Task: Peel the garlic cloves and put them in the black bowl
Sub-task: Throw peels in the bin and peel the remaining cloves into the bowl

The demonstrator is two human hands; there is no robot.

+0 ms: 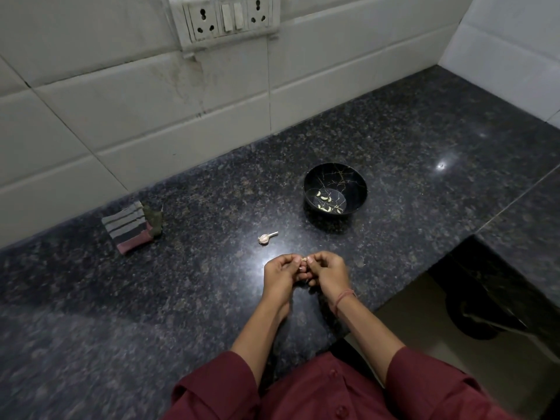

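My left hand (280, 272) and my right hand (325, 272) meet just above the dark granite counter, fingertips pinched together on a small garlic clove (304, 260) that is mostly hidden between them. Beyond and to the right stands the black bowl (354, 184) with gold vein lines; several peeled pale cloves (325, 201) lie in its bottom. A garlic piece with a white stem (266, 237) rests on the counter just beyond my left hand.
A folded striped cloth (131, 227) lies at the left by the white tiled wall (151, 116). A socket and switch plate (230, 19) is on the wall. The counter edge drops off at the right (430, 268) to the floor.
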